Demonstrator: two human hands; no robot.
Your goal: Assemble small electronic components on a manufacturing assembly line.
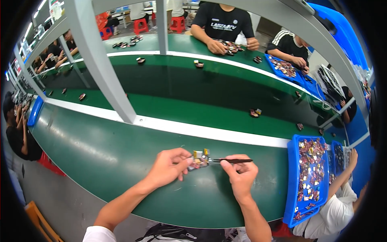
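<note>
Between my hands is a small dark electronic assembly (198, 162) with reddish and yellow-silver parts, just above the green tabletop. My left hand (171, 166) pinches its left side between thumb and fingers. In my right hand (242, 173) is a pair of dark tweezers (236, 160), lying nearly level. Their tips point left and reach the right edge of the assembly. I cannot make out whether the tips grip any part of it.
A blue tray (294, 177) full of small parts stands at the table's right end. Beyond a white rail (181, 134), a green conveyor belt (177, 105) carries scattered assemblies. Grey frame posts (102, 60) rise in front. Co-workers sit across the belt and at both sides.
</note>
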